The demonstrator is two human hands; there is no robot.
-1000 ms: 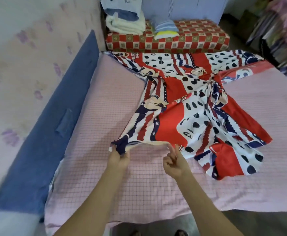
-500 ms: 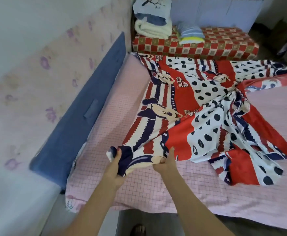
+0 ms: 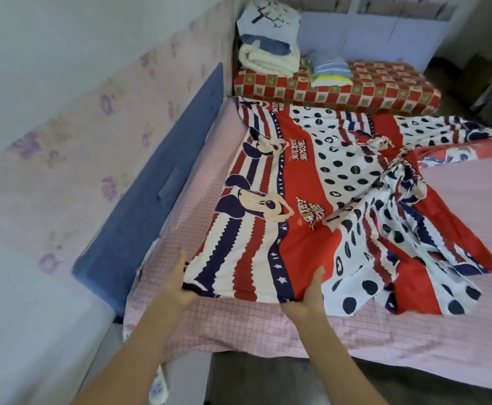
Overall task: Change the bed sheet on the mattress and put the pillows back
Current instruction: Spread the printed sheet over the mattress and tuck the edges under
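A red, white and navy cartoon bed sheet [image 3: 306, 176] lies partly spread over the pink checked mattress [image 3: 238, 331]. Its left part is flat; its right part is bunched and knotted in folds. My left hand [image 3: 180, 285] grips the sheet's near left corner, thumb on top. My right hand [image 3: 309, 296] grips the near edge a little to the right, thumb up on the red stripe. Both hands hold the edge close to the mattress's front left corner. Stacked pillows and folded cloths [image 3: 268, 39] sit at the far end.
A blue padded panel [image 3: 157, 200] runs along the wall on the left of the bed. A red checked mattress [image 3: 355, 92] lies beyond the bed, carrying the stack and a striped folded cloth [image 3: 330, 71]. Dark floor shows below the bed's front edge.
Both hands have pulled the sheet's near edge left and toward me. The striped left part has opened out flat; my hands are now further apart.
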